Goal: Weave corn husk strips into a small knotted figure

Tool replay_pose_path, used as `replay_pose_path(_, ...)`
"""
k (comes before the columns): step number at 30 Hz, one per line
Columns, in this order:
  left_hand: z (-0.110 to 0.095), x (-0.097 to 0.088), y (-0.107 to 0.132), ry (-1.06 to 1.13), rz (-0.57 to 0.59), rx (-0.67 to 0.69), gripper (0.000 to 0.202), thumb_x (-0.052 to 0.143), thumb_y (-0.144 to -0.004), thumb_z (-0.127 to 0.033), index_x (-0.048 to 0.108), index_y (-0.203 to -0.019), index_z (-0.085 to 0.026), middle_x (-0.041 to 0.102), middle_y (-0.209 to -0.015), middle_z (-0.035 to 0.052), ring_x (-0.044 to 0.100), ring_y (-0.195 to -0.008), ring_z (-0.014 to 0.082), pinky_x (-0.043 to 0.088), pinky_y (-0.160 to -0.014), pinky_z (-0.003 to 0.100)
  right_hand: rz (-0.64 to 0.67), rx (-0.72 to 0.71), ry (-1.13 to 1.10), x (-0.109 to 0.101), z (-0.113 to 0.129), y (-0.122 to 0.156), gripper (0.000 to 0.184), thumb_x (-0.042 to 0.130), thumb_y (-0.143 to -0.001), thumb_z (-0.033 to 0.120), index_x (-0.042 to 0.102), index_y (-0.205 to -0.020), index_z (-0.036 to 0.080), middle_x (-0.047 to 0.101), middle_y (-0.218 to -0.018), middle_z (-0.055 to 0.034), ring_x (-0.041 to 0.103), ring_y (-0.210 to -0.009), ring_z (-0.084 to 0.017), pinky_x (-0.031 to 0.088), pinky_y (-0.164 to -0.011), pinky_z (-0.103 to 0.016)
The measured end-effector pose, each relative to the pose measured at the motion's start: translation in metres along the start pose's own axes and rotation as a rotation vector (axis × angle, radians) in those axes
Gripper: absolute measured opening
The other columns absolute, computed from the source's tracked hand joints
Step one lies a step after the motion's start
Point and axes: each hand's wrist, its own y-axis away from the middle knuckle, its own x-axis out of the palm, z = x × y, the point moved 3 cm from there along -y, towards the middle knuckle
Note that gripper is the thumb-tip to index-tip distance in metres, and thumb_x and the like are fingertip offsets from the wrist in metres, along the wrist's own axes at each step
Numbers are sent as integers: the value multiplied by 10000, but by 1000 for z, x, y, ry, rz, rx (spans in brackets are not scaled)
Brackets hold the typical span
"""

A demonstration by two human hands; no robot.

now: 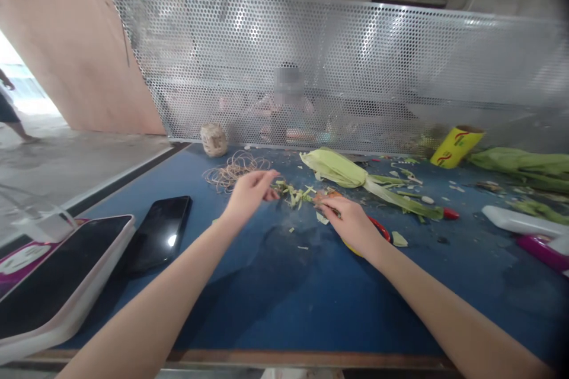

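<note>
My left hand (249, 194) reaches over the blue table (284, 302) with its fingers pinched together beside a small heap of green husk scraps (296, 194). On the other side of that heap, my right hand (351, 222) rests on the table, its fingertips closed on an orange and green scrap (323, 195). Under my right wrist lies a pair of red-handled scissors (377, 228), partly hidden. Just beyond both hands lies a corn cob in its green husk (342, 169).
A loose pile of rubber bands (233, 169) and a ball of twine (214, 139) lie at the back left. A black phone (160, 231) and a white tablet-like device (53, 284) sit left. A yellow roll (456, 146), more husks (524, 166) and a perforated metal screen (338, 71) stand behind.
</note>
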Motion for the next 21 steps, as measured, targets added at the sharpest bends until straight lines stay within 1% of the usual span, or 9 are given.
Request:
replay_pose_path(2,1,-15,-5,-55,-127,1,408,426,-820,-354,510,-1146,-123,421,-433,-61,578,-589,160,448,-634,278,-35,4,38,5,-3,-8,257,444,-854,267,673,-935,180,633,-911,-89,562,-912,-200,406,-809,-294)
replay_pose_path(7,17,-30,-10,-186,-231,-15,795,689,-599,-252,335,-1299,-121,651,-743,37,590,-886,248,401,-837,356,-14,41,128,25,-1,-47,263,466,-830,273,707,-777,180,627,-736,-84,563,-756,-195,406,-702,-287)
replay_pose_path(10,24,-27,-12,-176,-177,-43,602,662,-636,-301,479,-1187,-142,641,-610,25,611,-859,267,418,-816,363,28,71,137,37,12,-71,341,409,-859,325,693,-757,166,647,-689,-81,577,-674,-180,407,-639,-265)
replay_pose_path(12,24,-22,-11,-130,-159,-55,521,611,-694,-334,494,-1166,-145,635,-573,27,618,-869,265,429,-807,360,0,134,159,39,27,-76,433,395,-854,420,651,-975,93,659,-797,-153,589,-759,-246,415,-670,-326)
replay_pose_path(15,17,-7,-5,1,-169,-55,565,439,-811,-437,334,-1292,-161,676,-886,84,557,-1045,240,427,-843,353,-123,120,196,34,59,-63,652,304,-871,470,275,-1361,41,490,-1222,-238,451,-1094,-333,341,-850,-447)
replay_pose_path(17,7,10,4,153,-22,-66,608,146,-856,-555,456,-1208,-167,673,-932,105,586,-1005,237,468,-776,353,-173,-238,194,32,83,-49,648,251,-880,462,153,-1406,97,338,-1380,-179,311,-1233,-303,271,-937,-451)
replay_pose_path(18,1,21,10,413,173,-99,694,147,-815,-634,495,-1176,-154,658,-990,134,558,-1049,270,458,-801,385,-128,-422,198,33,90,-43,661,250,-874,481,135,-1410,113,290,-1415,-150,251,-1273,-284,241,-967,-441)
replay_pose_path(19,-5,26,16,485,230,-100,751,125,-780,-685,522,-1148,-165,659,-995,132,561,-1043,278,461,-799,396,-115,-519,210,33,90,-39,664,246,-868,508,142,-1411,141,265,-1433,-126,204,-1297,-281,203,-988,-455)
replay_pose_path(21,-17,28,25,555,295,-102,874,63,-718,-747,522,-1162,-151,644,-1038,153,544,-1069,298,447,-831,430,-123,-409,258,28,68,-42,592,246,-876,508,148,-1406,264,253,-1446,-63,177,-1309,-293,151,-983,-521)
